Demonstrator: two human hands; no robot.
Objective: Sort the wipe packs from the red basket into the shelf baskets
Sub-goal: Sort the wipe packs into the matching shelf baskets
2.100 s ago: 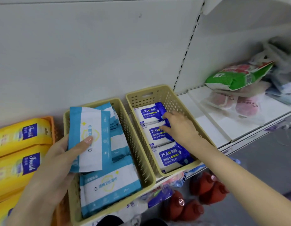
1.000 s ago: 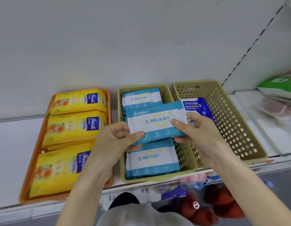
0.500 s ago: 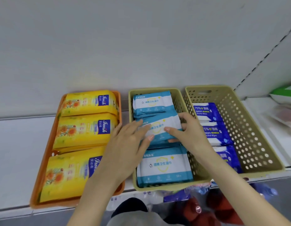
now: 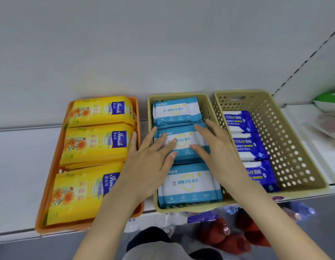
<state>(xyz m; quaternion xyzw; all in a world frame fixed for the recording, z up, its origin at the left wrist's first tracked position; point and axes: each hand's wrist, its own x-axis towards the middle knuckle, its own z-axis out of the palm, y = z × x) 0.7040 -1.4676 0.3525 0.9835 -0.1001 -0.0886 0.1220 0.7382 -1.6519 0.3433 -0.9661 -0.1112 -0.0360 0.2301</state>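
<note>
Three baskets stand side by side on the shelf. The orange basket (image 4: pixel 50 184) on the left holds three yellow wipe packs (image 4: pixel 95 145). The middle beige basket (image 4: pixel 181 208) holds light-blue and white packs in a row. My left hand (image 4: pixel 149 160) and my right hand (image 4: pixel 213 147) lie flat with straight fingers on the middle light-blue pack (image 4: pixel 183 141). The right beige basket (image 4: pixel 294 166) holds three dark-blue alcohol wipe packs (image 4: pixel 247 145) along its left side. The red basket is out of view.
The white shelf (image 4: pixel 16 175) runs left and right, backed by a grey wall. A green bag (image 4: pixel 330 102) and clear bags lie on the shelf at the far right. Red bottles (image 4: pixel 226 235) and plastic packs sit on the level below.
My left hand carried a light-blue pack to the middle basket and both hands laid it between the other two. My hands let go and now press flat on it.
</note>
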